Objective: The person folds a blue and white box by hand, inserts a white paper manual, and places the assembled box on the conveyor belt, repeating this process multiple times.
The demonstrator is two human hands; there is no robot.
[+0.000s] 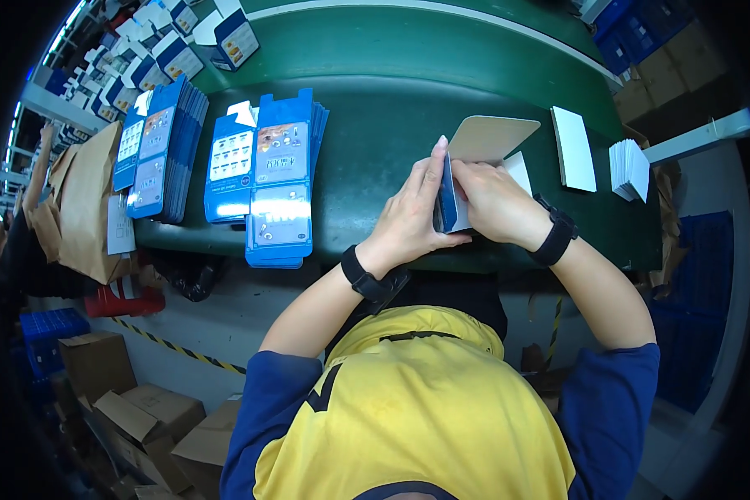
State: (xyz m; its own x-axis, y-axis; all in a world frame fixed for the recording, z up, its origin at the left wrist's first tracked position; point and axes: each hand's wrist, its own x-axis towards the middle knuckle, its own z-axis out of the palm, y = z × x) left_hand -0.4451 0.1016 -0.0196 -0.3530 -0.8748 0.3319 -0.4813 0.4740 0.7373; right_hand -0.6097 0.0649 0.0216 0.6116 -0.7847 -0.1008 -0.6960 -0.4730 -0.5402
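Note:
In front of me at the table's near edge, a blue carton (447, 200) stands with its pale inner lid flap (493, 138) raised. My left hand (412, 207) is closed around its left side, thumb and fingers pressed to the panel. At its opening is my right hand (502, 202), fingers curled inward. Their tips are hidden in the carton, so what they grip cannot be made out. A white flap or card (518, 172) shows just behind the right hand. Both wrists wear black bands.
Stacks of flat blue cartons (280, 187) lie left on the green table (367, 117). A white card pile (573, 148) and folded white pieces (629, 171) lie right. Opened cartons (235, 42) crowd the far left; a brown paper bag (92, 200) stands beside the table.

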